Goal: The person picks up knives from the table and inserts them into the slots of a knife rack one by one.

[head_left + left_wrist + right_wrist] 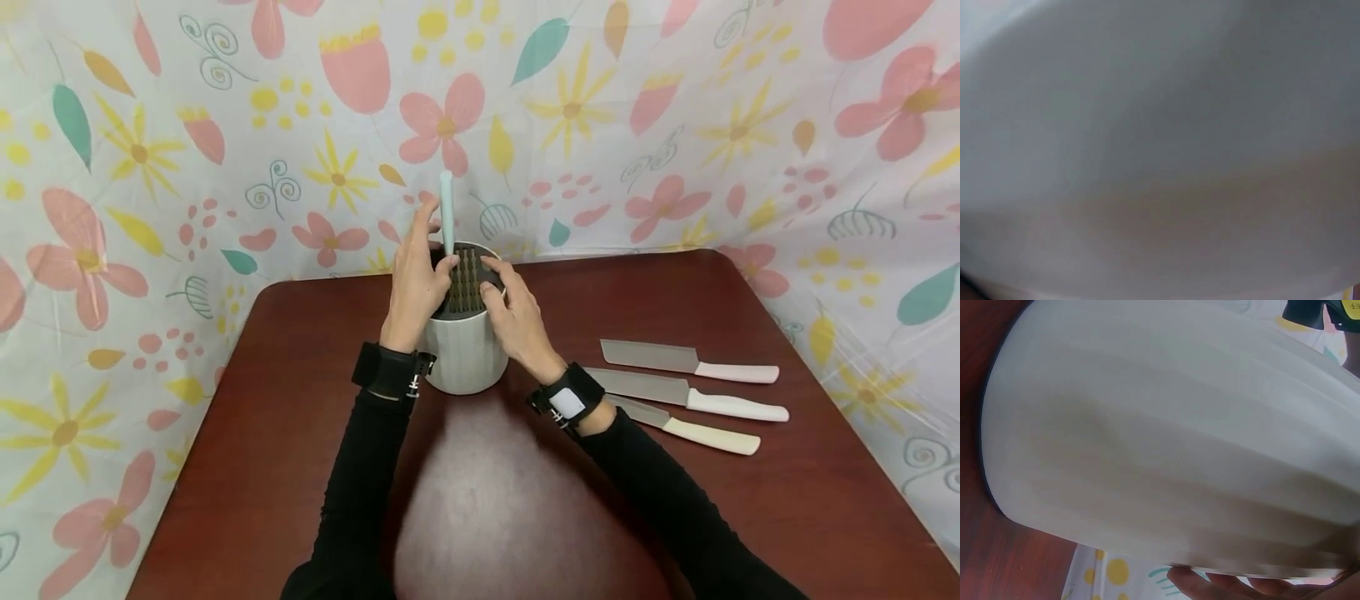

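Note:
A pale ribbed knife block with a dark slotted top stands on the table. The light-blue handle of a knife rises upright from its left side; the rest of that knife is hidden. My left hand is at this handle, thumb across its base and fingers raised along its left side. On the right rim my right hand holds the block, with thumb and index finger over the top. Other fingers lie along its side in the right wrist view. Only the block's blurred wall fills the left wrist view.
To the right on the brown table lie three knives: a broad-bladed one with a pinkish handle, one with a white handle and one with a cream handle. A floral curtain surrounds the table's back and sides.

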### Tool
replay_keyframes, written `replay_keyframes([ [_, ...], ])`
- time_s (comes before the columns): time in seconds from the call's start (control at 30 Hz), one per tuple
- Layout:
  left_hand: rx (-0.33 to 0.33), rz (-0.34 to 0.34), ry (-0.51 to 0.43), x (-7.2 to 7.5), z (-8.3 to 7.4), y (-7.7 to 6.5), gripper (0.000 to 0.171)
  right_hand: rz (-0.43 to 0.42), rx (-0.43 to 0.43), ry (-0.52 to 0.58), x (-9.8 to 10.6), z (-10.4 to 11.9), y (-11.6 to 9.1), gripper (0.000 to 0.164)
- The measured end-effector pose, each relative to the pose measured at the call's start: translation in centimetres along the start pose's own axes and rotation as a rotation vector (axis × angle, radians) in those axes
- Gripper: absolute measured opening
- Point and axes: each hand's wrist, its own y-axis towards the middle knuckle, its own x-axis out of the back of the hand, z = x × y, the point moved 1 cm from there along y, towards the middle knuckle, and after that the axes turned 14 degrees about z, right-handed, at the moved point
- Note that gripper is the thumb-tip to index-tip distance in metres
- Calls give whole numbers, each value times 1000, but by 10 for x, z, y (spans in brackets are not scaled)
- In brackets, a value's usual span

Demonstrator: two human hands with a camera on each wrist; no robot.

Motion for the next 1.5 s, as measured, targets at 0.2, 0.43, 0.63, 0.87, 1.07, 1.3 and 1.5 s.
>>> replay_keyframes([
  [0.2, 28, 12, 10, -2, 1, 0, 68, 5, 8, 5, -1, -3, -1, 49],
  [0.43, 1, 8, 15, -1, 0, 3, 68, -6, 23, -2, 2, 0, 0, 48],
  [0.63, -2, -4, 17, 0, 0, 4, 69, -4, 32, 1, 4, 1, 2, 48],
  [0.87, -7, -10, 27, -1, -2, 7, 68, -8, 36, 8, 7, 0, 5, 48],
  [1.07, -20, -35, 25, -3, 0, 8, 69, 0, 27, 9, 8, -2, 6, 49],
  [1.3, -44, -116, 58, -6, -4, 5, 62, 14, -3, 28, 10, -2, 2, 52],
  [1.5, -105, -235, 98, -5, -7, 5, 54, 18, -10, 1, 17, 2, 2, 55],
])
